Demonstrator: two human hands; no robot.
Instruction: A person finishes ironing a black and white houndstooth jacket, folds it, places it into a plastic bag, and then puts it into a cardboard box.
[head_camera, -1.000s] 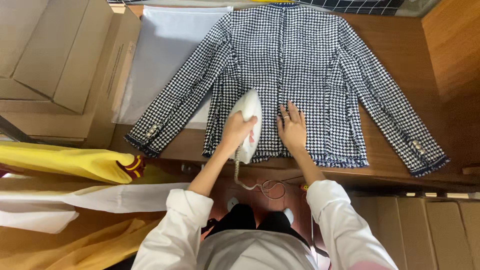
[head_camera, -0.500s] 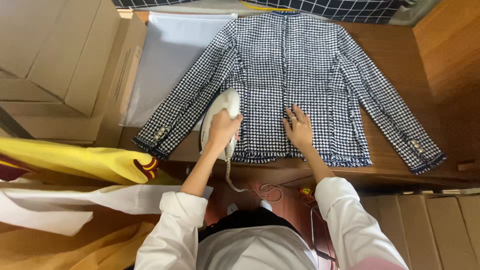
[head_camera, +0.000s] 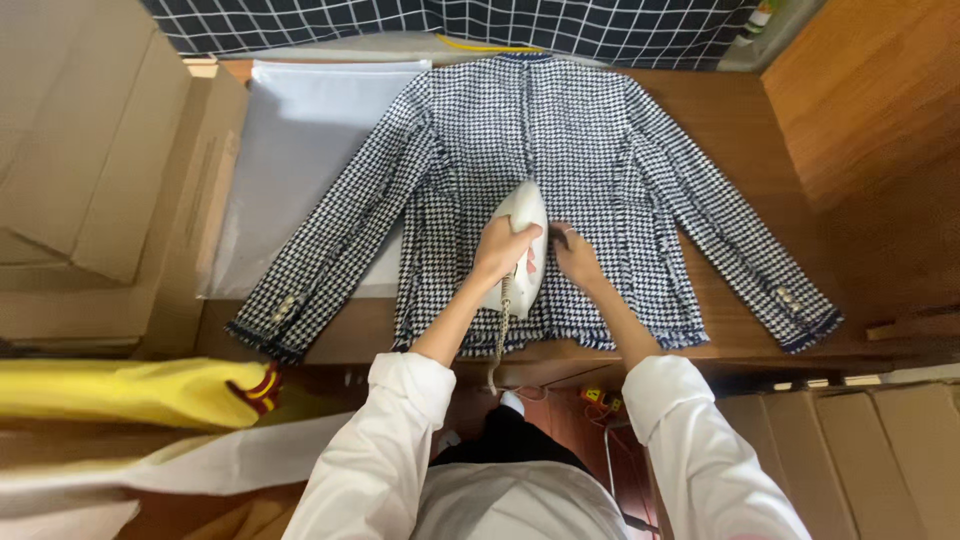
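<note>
A white iron is gripped at its handle by the left hand, fingers clenched around it, and it rests sole-down on the lower middle of a black-and-white houndstooth jacket. The right hand lies flat and released on the cloth just beside the iron, holding nothing. The jacket is spread face down on a brown wooden surface, sleeves angled out to both sides, its fringed hem near the front edge. The iron is judged rigid, fairly heavy and hot underneath, so the handle is the only safe hold; its cord hangs down off the front edge. The jacket is judged soft, thick and limp, easily shifted, best pinned flat with an open palm. A pale flat bag lies under the left sleeve; what it holds cannot be told. Folded cardboard boxes stand at the left, and a yellow bag lies below them; their contents are hidden.
</note>
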